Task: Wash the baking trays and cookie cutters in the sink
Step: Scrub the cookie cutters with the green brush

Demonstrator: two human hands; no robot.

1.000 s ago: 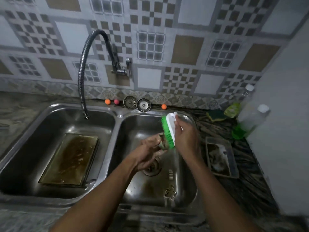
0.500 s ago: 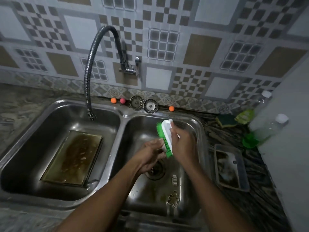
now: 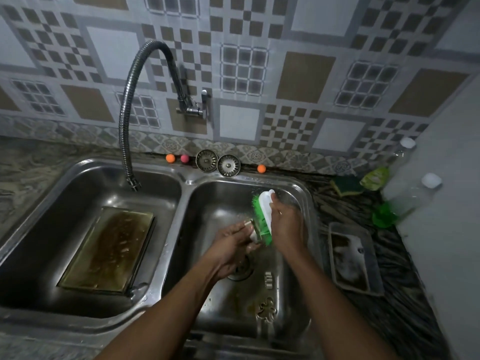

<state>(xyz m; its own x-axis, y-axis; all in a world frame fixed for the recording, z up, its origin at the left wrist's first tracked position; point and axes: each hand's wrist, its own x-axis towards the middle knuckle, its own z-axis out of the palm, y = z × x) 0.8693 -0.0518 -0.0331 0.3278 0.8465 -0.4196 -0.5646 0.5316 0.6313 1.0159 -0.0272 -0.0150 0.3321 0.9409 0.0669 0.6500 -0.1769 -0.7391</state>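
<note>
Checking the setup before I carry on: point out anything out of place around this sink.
Two drain strainers sit on the back ledge, not in a drain. The right basin's drain looks uncovered, with loose cookie cutters lying close to it.

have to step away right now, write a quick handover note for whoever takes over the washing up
Left hand holds a cutter over the right basin; right hand grips the green brush, bristles on it.
Big tray lies in the left basin, brown with grime. Small tray sits on the counter, sudsy. On the right basin's floor: a man-shaped cutter and a little cutter.
Done: nothing plainly clean. Left: this cutter, the other two, both trays, rinsing.
</note>
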